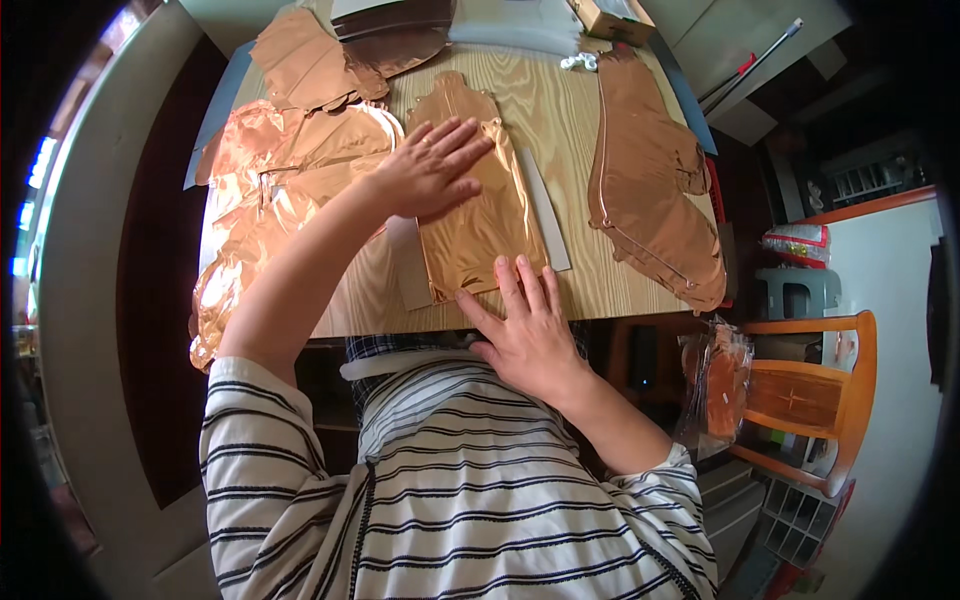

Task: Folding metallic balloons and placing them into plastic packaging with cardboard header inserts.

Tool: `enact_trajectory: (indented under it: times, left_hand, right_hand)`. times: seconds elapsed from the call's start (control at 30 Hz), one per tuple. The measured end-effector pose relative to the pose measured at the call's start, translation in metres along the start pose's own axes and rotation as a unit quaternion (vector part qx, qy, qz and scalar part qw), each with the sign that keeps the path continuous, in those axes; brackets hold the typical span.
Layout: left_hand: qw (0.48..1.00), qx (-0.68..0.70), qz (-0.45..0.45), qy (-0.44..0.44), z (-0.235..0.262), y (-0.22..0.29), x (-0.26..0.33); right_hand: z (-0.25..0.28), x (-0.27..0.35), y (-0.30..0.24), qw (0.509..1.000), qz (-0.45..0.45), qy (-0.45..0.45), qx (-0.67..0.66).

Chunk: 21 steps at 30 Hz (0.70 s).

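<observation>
A flat copper-coloured foil balloon (478,215) lies on a grey card (548,215) in the middle of the wooden table (560,110). My left hand (432,165) lies flat on its upper left part, fingers spread and pointing right. At the table's near edge, my right hand (527,325) presses the balloon's lower end with fingers spread. Neither hand grips anything.
A crumpled heap of copper foil balloons (265,195) covers the table's left side, with more (310,60) at the back. A long flat foil piece (650,180) lies at the right. A cardboard box (612,18) sits at the far edge. A wooden chair (810,395) stands at the right.
</observation>
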<state>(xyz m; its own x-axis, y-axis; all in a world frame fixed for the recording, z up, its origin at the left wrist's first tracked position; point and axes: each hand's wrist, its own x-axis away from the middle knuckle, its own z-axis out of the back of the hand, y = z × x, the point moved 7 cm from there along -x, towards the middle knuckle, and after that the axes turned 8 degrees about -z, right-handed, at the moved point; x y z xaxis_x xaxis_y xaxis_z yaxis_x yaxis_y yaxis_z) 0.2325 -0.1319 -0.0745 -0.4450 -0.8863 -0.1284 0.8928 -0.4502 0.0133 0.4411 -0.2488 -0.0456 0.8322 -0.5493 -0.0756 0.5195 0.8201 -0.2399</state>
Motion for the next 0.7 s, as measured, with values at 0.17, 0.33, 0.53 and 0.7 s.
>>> enact_trajectory:
  times: [0.17, 0.33, 0.53, 0.7]
  left_hand:
    - [0.992, -0.111, 0.066, 0.012, 0.009, -0.012, -0.009]
    - [0.995, 0.045, 0.051, 0.080, 0.048, 0.084, 0.013]
    - [0.976, 0.197, 0.052, 0.077, 0.035, 0.130, 0.056]
    - [0.994, 0.089, -0.003, 0.056, 0.030, 0.141, 0.066]
  right_hand:
    - [0.002, -0.005, -0.002, 1.000, -0.004, 0.009, 0.000]
    - [0.009, -0.006, -0.005, 1.000, -0.030, 0.004, -0.005]
    - [0.035, 0.012, 0.010, 0.991, -0.055, 0.084, -0.091]
    - [0.051, 0.055, 0.094, 0.928, -0.260, 0.122, -0.237]
